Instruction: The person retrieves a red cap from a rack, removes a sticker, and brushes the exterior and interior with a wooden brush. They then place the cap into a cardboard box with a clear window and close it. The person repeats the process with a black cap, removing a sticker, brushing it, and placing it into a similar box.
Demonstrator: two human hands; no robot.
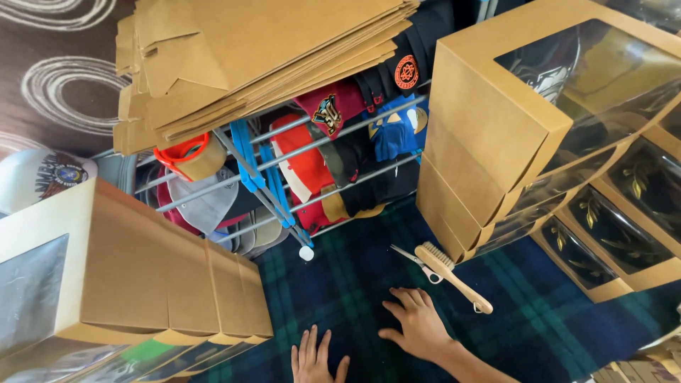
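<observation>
My right hand (415,323) lies flat, palm down and fingers spread, on a dark green and blue plaid cloth (525,312). It holds nothing. A wooden-handled brush (452,275) and a pair of small scissors (418,262) lie just beyond its fingertips. My left hand (316,358) rests at the bottom edge of the view, fingers apart and empty, close beside the right one. A row of brown cardboard boxes with clear windows (163,284) stands to its left.
A stack of windowed cardboard boxes (496,128) rises at the right. Flat folded cardboard blanks (248,57) lie on a wire rack (298,152) that holds several caps. A tape dispenser (190,154) hangs at the rack's left.
</observation>
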